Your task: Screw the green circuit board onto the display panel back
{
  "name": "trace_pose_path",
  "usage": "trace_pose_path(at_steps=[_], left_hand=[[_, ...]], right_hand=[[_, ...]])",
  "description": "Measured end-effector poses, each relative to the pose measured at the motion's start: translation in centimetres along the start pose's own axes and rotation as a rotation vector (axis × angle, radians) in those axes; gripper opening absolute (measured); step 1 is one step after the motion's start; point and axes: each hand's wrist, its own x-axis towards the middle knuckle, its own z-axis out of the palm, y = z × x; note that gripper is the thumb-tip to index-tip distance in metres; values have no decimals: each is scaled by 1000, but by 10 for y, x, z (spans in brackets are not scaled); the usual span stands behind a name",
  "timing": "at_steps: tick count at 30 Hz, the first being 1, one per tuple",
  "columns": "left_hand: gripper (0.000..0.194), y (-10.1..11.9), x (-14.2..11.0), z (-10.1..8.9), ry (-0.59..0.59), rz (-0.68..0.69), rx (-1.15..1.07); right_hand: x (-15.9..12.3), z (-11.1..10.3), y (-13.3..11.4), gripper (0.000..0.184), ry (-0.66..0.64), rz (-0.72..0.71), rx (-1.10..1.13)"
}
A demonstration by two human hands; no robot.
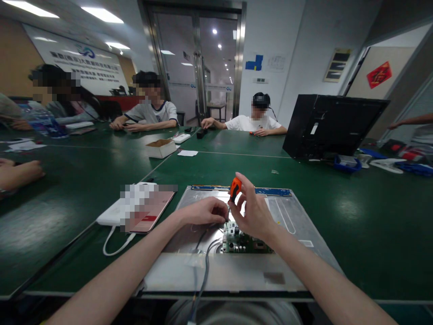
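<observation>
In front of me a flat metal display panel lies on the green table, with a green circuit board near its middle. My right hand is closed on an orange and black screwdriver, held nearly upright with its shaft pointing down at the board's upper left corner. My left hand is closed beside the screwdriver's tip, thumb and fingers together; what they pinch, if anything, is hidden. Grey cables run from the board's left side down over the panel's near edge.
A white power bank and a phone, with a white cable, lie left of the panel. Farther off are an open cardboard box, a black monitor and a blue tray. Several people sit around the table; one's hand rests at left.
</observation>
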Motion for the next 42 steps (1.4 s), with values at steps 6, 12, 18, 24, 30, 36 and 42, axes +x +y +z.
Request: trace_pose_path(at_steps=[6, 12, 18, 24, 30, 36, 42], left_hand=[[10, 0, 0, 0, 10, 10, 22], [7, 0, 1, -1, 11, 36, 43], [9, -1, 1, 1, 2, 12, 21], [7, 2, 0, 0, 21, 27, 57], [6, 4, 0, 0, 24, 21, 62], [9, 1, 0, 0, 6, 14, 59], [8, 2, 0, -1, 15, 16, 68]], right_hand=[[0, 2, 3, 78, 35, -13, -44], [1, 0, 1, 74, 22, -2, -25], [1, -1, -1, 79, -16, 17, 17], [0, 2, 3, 77, 1, -20, -36], [0, 1, 4, 68, -1, -50, -39], [1, -1, -1, 72, -10, -29, 6], [0, 1, 2, 73, 6, -42, -24]])
